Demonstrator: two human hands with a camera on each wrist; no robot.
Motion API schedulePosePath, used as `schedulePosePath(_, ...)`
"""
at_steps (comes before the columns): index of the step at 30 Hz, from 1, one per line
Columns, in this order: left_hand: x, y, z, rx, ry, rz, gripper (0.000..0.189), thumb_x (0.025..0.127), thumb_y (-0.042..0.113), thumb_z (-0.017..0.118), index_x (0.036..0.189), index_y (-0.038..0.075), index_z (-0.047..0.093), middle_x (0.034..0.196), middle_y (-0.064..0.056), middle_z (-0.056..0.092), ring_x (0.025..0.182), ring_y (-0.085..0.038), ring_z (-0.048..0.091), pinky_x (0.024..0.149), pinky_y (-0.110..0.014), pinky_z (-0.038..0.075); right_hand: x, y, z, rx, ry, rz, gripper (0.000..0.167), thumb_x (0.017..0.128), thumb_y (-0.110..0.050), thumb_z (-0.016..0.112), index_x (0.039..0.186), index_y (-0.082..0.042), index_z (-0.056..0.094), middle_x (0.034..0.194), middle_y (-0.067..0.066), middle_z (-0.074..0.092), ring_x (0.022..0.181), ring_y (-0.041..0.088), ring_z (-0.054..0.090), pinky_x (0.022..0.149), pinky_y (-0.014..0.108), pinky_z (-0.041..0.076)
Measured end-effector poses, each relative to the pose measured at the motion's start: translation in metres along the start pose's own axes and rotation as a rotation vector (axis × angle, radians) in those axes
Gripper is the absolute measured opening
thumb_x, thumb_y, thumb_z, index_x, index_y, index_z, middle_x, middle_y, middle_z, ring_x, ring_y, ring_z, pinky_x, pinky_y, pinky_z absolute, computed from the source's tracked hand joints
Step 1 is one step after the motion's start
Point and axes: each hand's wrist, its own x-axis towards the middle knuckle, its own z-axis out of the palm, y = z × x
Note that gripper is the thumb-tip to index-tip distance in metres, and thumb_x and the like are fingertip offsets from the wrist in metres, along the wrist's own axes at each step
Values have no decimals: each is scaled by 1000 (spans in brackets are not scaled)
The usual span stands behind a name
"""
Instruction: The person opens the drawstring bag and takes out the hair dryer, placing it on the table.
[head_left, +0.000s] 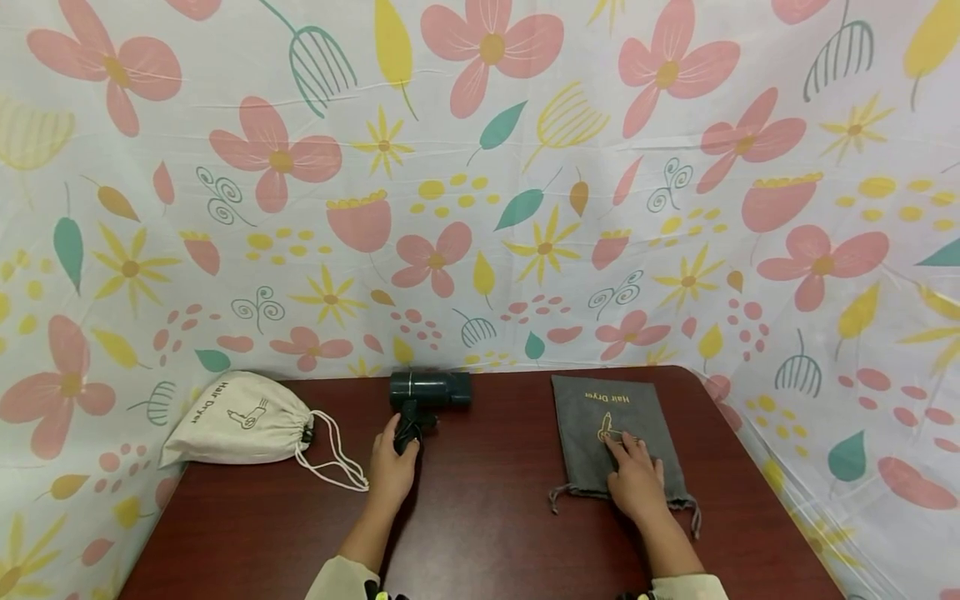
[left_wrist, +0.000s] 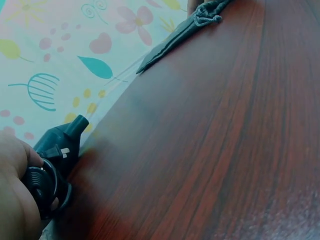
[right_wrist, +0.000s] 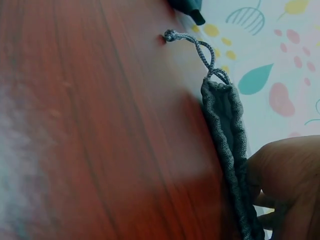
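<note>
A dark hair dryer [head_left: 431,389] lies near the table's back edge, its handle towards me with a black cord [head_left: 408,427] bundled against it. My left hand [head_left: 393,468] grips the handle and the cord bundle. A two-pin plug [left_wrist: 55,152] sticks out beside the thumb in the left wrist view. On the right, a flat grey drawstring bag [head_left: 600,400] printed "Hair Dryer" lies with its mouth towards me. My right hand [head_left: 636,479] rests on it with fingers extended over the print. The bag's mouth [right_wrist: 224,115] gapes slightly in the right wrist view.
A full cream drawstring bag [head_left: 240,421], also printed "Hair Dryer", lies at the table's left edge with its white cord [head_left: 339,454] trailing right. The dark red wooden table [head_left: 495,517] meets a flower-printed cloth [head_left: 480,208] at the back and sides.
</note>
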Motion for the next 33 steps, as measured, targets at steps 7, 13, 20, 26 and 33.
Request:
schedulePosePath(7, 2, 0, 1, -2, 5, 1, 60, 96, 20, 62, 153, 13, 44, 136, -28, 53, 123, -46, 56, 100, -59, 45, 6, 7, -1, 14, -6, -7, 66, 94, 0, 50, 157, -8, 34, 165, 28, 16, 152, 52, 7, 114, 77, 1)
schedulePosePath(13, 4, 0, 2, 3, 7, 3, 61, 96, 21, 62, 153, 14, 43, 137, -27, 53, 125, -46, 55, 102, -59, 45, 11, 12, -3, 23, 1, -21, 65, 93, 0, 50, 156, -8, 36, 165, 28, 18, 151, 52, 9, 113, 78, 2)
schedulePosePath(20, 6, 0, 4, 8, 17, 13, 61, 95, 21, 62, 153, 12, 44, 137, -28, 54, 125, -46, 55, 104, -59, 44, 16, 18, -5, 41, 13, -42, 65, 92, 1, 48, 156, -8, 38, 164, 27, 20, 151, 53, 10, 113, 78, 2)
schedulePosePath(26, 9, 0, 6, 16, 16, 20, 62, 95, 21, 64, 153, 12, 45, 137, -28, 55, 127, -47, 54, 105, -59, 43, 21, 20, -7, 40, 28, -54, 64, 92, 2, 48, 155, -8, 39, 164, 27, 22, 151, 52, 12, 113, 78, 3)
schedulePosePath(33, 14, 3, 9, 37, 22, 34, 63, 94, 21, 65, 153, 11, 45, 134, -29, 56, 125, -48, 55, 103, -59, 44, 26, 23, -8, 51, 44, -51, 65, 90, 2, 48, 154, -8, 42, 163, 27, 24, 151, 53, 13, 114, 77, 3)
